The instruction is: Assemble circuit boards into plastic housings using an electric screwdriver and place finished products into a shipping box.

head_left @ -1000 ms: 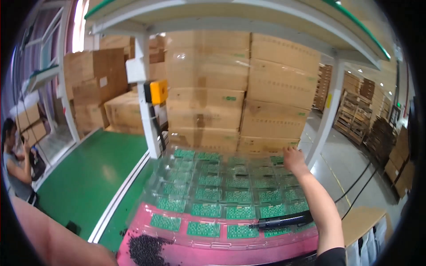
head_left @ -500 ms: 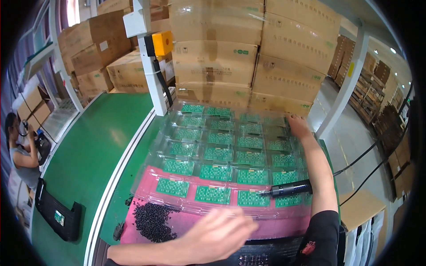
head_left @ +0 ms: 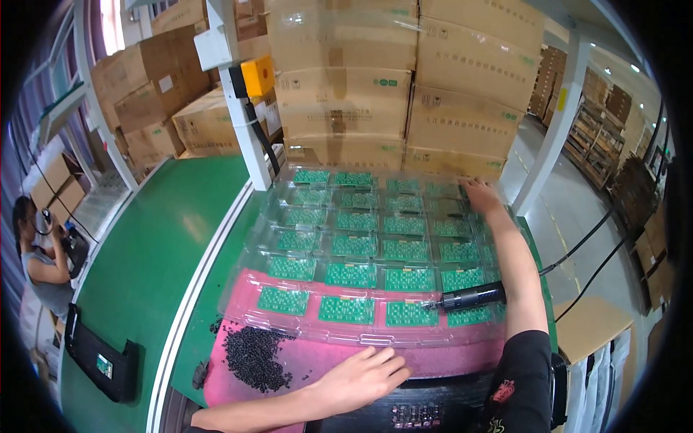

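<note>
Clear plastic trays [head_left: 278, 322] overlap on the work surface, with green circuit boards [head_left: 346, 310] in rows in their pockets. At the far right corner, my right hand [head_left: 482, 196] has its fingers curled over the tray edge; the fingertips are partly hidden. My left hand [head_left: 364, 377] is open and palm down by the near tray edge, fingers slightly apart, holding nothing. Under my right forearm a black electric screwdriver [head_left: 473, 296] lies across the front row, its tip over a board. Left of my left hand, a pile of small black screws [head_left: 254, 359] rests on a pink mat [head_left: 317, 351].
Closest to me is a black plastic housing [head_left: 361, 420] with small metal parts. A green conveyor belt [head_left: 155, 267] runs along the left, carrying another black housing [head_left: 101, 357]. Stacked cartons [head_left: 346, 94] stand behind the trays. A co-worker [head_left: 47, 252] sits at far left.
My left hand has moved slightly right and down, and its fingers have spread. My right hand stays at the far tray corner. The view has shifted slightly.
</note>
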`<state>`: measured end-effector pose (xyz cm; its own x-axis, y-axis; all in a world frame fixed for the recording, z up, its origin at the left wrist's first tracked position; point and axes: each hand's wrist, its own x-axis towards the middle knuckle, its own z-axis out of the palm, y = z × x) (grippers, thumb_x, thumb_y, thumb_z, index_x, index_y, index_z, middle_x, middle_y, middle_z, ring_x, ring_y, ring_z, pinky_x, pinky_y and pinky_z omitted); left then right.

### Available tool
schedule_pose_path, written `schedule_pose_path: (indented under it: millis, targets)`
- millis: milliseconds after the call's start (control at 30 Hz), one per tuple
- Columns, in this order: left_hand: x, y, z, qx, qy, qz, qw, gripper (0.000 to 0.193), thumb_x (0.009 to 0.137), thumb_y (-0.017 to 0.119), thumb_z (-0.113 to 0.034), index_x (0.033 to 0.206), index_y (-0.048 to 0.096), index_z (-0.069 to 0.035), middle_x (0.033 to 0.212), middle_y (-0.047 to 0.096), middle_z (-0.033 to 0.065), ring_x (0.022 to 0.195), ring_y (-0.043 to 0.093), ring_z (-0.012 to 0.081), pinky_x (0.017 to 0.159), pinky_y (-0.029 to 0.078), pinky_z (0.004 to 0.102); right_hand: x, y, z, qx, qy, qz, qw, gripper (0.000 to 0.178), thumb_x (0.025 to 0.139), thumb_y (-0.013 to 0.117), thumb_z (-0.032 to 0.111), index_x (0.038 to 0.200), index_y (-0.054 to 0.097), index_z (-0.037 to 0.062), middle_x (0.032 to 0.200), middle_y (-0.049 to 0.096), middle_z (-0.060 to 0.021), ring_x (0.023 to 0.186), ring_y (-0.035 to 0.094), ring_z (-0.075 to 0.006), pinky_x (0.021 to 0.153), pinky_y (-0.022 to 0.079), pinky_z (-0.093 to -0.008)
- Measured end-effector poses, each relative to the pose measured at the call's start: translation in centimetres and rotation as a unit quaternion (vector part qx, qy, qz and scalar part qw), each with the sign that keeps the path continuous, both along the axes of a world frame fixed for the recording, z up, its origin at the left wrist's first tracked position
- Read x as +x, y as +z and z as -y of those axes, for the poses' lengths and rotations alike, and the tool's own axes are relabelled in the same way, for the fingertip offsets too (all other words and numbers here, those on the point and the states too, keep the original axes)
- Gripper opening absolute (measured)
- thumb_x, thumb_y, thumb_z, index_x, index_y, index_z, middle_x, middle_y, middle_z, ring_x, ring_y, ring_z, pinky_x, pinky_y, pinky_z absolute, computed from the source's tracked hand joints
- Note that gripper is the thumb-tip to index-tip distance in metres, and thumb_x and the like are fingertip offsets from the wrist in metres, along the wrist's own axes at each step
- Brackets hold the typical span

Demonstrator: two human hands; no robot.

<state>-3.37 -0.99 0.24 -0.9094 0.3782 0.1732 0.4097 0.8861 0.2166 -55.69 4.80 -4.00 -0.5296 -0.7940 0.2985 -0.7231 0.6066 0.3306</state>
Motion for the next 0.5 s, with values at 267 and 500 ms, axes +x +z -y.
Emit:
schedule_pose_path:
  millis: [267, 500]
  targets:
    - [-0.1, 0.2, -0.3, 0.026, -0.011, 0.056, 0.998, 0.045, 0.075, 0.064, -0.006, 0.118, 0.056, 0.002, 0.109, 0.057, 0.0096, 0.108, 0.052, 0.0246, 0.085, 0.044, 0.0349, 1.1, 0.7, 0.6, -0.047, 0.002, -0.013, 0.999, 0.052, 0.087, 0.058, 0.012, 0.138, 0.05, 0.0186, 0.114, 0.066, -0.0094, 0.116, 0.06, -0.0264, 0.094, 0.05, -0.0431]
    - [-0.6, 0.5, -0.8, 0.024, -0.013, 0.045, 0.999, 0.046, 0.074, 0.063, -0.004, 0.119, 0.056, 0.001, 0.11, 0.057, 0.0104, 0.109, 0.052, 0.0254, 0.085, 0.044, 0.0355, 2.1, 3.8, 0.0, -0.226, 0.067, -0.172, 0.956, 0.061, 0.083, 0.059, 0.009, 0.142, 0.043, 0.0107, 0.116, 0.061, -0.0156, 0.108, 0.062, -0.0305, 0.091, 0.053, -0.0438]
